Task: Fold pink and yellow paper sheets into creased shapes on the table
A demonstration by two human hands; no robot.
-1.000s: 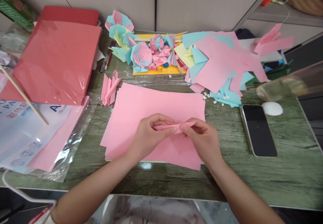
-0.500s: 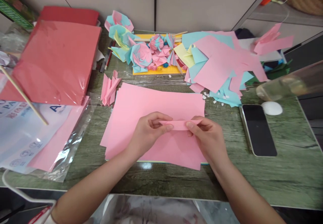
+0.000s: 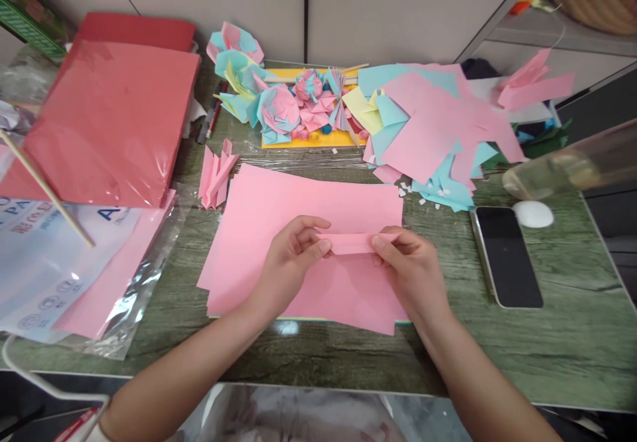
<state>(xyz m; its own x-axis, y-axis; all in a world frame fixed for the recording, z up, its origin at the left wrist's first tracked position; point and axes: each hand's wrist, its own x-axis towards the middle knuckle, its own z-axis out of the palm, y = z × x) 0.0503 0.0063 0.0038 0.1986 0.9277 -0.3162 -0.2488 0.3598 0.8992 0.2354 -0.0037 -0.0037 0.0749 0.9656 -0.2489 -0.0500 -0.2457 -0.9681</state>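
A small folded pink paper strip [image 3: 351, 243] is held between both hands above a stack of pink paper sheets [image 3: 279, 210] on the green table. My left hand [image 3: 291, 263] pinches the strip's left end with thumb and fingers. My right hand [image 3: 411, 269] pinches its right end. The strip lies roughly level, just over the stack. Both forearms reach in from the bottom edge.
A wrapped red paper pack [image 3: 107, 120] lies at left, with a plastic sleeve of paper [image 3: 64, 263] below it. Folded pink pieces [image 3: 216, 173], paper flowers [image 3: 293, 107] and loose pink and blue sheets [image 3: 432, 130] sit behind. A phone [image 3: 507, 256] lies at right.
The strip has been turned and flattened so its broad face shows. Both hands have risen slightly and spread a little apart along it.
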